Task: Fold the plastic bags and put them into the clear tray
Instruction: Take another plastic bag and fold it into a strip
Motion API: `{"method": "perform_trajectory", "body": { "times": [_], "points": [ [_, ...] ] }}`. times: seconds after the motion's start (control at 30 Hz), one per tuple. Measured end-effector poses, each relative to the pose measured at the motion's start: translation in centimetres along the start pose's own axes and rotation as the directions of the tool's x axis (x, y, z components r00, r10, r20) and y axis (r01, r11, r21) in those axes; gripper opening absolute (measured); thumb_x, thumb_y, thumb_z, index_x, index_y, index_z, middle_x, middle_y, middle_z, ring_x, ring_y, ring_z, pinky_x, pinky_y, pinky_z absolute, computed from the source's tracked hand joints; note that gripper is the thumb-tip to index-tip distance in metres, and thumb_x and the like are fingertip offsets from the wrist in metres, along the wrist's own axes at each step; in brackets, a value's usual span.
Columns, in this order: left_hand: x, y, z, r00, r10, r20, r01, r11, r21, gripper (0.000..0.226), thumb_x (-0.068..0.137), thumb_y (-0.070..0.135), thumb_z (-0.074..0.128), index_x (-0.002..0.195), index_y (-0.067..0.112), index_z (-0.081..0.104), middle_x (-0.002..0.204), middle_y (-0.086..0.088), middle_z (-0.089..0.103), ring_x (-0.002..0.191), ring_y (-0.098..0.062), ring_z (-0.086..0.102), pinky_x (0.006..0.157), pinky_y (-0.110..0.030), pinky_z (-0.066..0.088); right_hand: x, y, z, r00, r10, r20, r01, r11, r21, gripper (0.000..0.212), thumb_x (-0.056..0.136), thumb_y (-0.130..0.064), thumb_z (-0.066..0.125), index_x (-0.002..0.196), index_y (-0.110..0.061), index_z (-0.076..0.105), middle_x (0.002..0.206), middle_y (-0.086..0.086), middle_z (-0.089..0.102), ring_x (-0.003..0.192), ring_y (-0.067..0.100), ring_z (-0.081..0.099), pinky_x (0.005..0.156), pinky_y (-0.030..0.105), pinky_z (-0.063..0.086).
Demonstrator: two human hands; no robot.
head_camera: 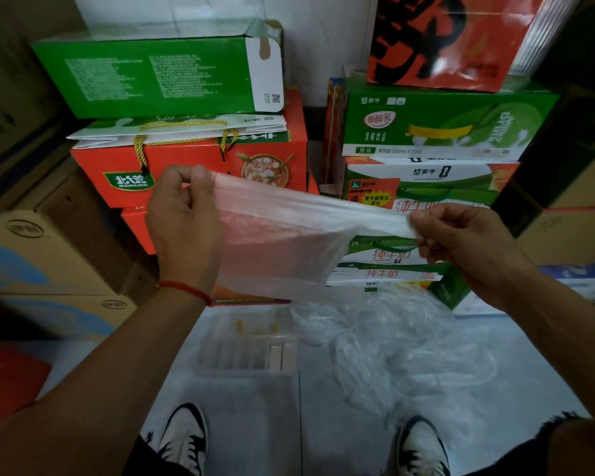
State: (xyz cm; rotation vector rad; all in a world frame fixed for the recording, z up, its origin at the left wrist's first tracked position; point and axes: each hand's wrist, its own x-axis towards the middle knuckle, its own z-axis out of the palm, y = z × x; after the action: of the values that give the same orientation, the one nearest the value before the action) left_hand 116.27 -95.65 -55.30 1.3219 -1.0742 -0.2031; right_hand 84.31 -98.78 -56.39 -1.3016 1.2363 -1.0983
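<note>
Plastic bag (282, 235): held in the air, stretched between both hands above the floor, thin and translucent, its lower part hanging slack.
Left hand (182, 221): pinches the bag's upper left corner between thumb and curled fingers.
Right hand (461, 235): pinches the narrowed right end.
Clear tray (248, 352): on the floor below, between the hands, some pale folded pieces already inside.
Loose bags (392, 345): crumpled heap just right of the tray.
Risk: slick film could slip from either pinch; the slack part may crease unevenly, so the fold springs open in the tray.
</note>
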Motion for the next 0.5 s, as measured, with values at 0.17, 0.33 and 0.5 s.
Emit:
{"method": "perform_trajectory", "body": {
  "times": [0.17,0.33,0.5],
  "points": [
    [-1.9,2.2,0.6,0.950,0.155,0.270,-0.140,0.987,-0.074,0.025,0.108,0.021,0.049,0.093,0.004,0.058,0.059,-0.018,0.041,0.048,-0.021,0.033,0.047,-0.031,0.024,-0.6,-0.9,1.0,0.961,-0.277,-0.010,0.248,0.875,-0.416,0.029,0.098,-0.049,0.065,0.113,-0.025,0.069,0.107,-0.009,0.074,0.102,0.005,0.069,0.090,0.031,0.053],
    [-4.4,2.9,2.1,0.842,0.209,0.498,-0.185,0.978,-0.097,0.021,0.107,0.025,0.053,0.093,0.011,0.062,0.061,-0.008,0.055,0.050,-0.021,0.046,0.048,-0.035,0.033,-2.1,-1.5,7.5,0.891,-0.278,0.360,0.413,0.825,-0.385,0.043,0.094,-0.057,0.061,0.123,-0.025,0.067,0.110,-0.012,0.073,0.103,0.002,0.069,0.089,0.030,0.057],
    [-3.1,1.7,1.3,0.865,0.129,0.486,-0.108,0.992,-0.071,0.025,0.101,0.037,0.061,0.091,0.014,0.065,0.046,-0.002,0.044,0.039,-0.015,0.032,0.043,-0.028,0.024,-1.7,-1.3,9.4,0.900,-0.272,0.341,0.354,0.912,-0.207,0.030,0.100,-0.030,0.069,0.084,-0.004,0.066,0.054,0.015,0.061,0.039,0.013,0.049,0.040,0.025,0.037]
  ]
}}
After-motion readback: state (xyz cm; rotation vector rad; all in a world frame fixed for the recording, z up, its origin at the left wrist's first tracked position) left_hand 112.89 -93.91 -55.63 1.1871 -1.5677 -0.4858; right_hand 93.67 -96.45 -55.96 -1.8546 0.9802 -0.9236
